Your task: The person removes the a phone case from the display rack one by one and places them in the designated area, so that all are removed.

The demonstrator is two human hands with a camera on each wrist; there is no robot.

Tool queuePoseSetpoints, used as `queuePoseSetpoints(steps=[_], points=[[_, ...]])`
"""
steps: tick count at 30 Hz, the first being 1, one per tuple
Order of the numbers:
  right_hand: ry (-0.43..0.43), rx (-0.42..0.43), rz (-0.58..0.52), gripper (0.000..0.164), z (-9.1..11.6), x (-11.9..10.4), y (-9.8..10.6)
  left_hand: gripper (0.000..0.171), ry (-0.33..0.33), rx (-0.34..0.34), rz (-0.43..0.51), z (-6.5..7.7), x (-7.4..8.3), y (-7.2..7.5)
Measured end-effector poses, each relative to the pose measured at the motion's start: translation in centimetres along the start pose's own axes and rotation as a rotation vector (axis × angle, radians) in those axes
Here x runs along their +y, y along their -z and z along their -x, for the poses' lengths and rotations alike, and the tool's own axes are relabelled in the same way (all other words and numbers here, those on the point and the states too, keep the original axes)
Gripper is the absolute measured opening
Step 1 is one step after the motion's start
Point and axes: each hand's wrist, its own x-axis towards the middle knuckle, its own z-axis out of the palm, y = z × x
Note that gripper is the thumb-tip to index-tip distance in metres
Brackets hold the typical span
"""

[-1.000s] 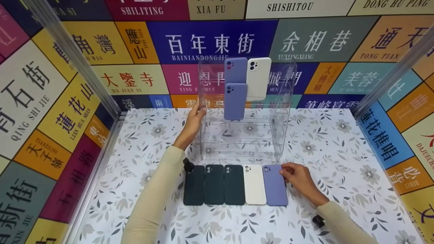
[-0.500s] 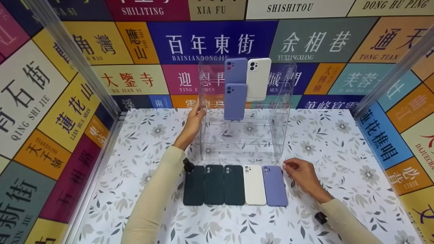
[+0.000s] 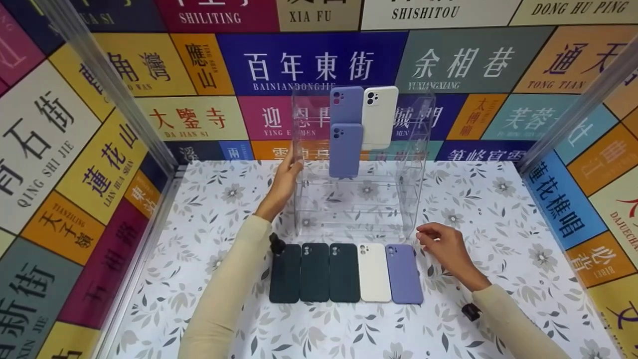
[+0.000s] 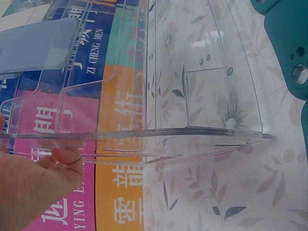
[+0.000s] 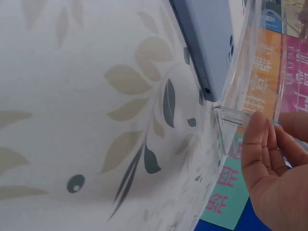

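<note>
A clear acrylic display rack [image 3: 354, 217] stands in the middle of the table. My left hand [image 3: 283, 184] grips its left side panel; in the left wrist view, the fingers [image 4: 67, 156] lie against the panel's edge. My right hand [image 3: 443, 244], fingers loosely bent, is beside the rack's front right corner. Whether its fingertips touch the clear edge is hard to tell. A purple phone case [image 3: 404, 273] lies just left of that hand, at the end of a row with a white phone case [image 3: 375, 271] and three dark green phone cases [image 3: 315, 271].
On the rack's upper tiers stand two purple phone cases [image 3: 346, 149] and a white phone case [image 3: 380, 117]. A flower-patterned cloth [image 3: 478, 199] covers the table. Sign-printed walls [image 3: 314, 60] rise behind and at both sides, with metal posts [image 3: 114, 85] at the corners.
My right hand has left the purple case's upper right corner and moved slightly up toward the rack's front right corner. My left hand stays on the rack, and the cases lie nearly as before.
</note>
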Motion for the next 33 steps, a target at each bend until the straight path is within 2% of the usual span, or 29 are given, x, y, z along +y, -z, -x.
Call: queuePoseSetpoints(steps=[5, 15, 21, 28, 33], points=[[0.012, 0.007, -0.007, 0.021, -0.4, -0.6, 0.2, 0.070, 0.005, -0.014, 0.002, 0.1, 0.1, 0.1], [0.021, 0.022, -0.003, 0.019, -1.4, -1.5, 0.1, 0.070, -0.026, 0.005, 0.005, -0.1, 0.2, -0.1], [0.046, 0.044, 0.002, 0.018, -2.0, -2.7, -0.3, 0.070, -0.016, 0.012, 0.003, 0.0, 0.2, 0.0], [0.109, 0.056, -0.003, 0.019, -3.2, -4.6, -0.6, 0.070, -0.012, 0.008, 0.014, 0.0, 0.1, 0.0], [0.160, 0.032, -0.014, 0.018, -4.3, -5.9, -0.8, 0.070, -0.019, 0.002, 0.010, 0.0, 0.2, 0.0]])
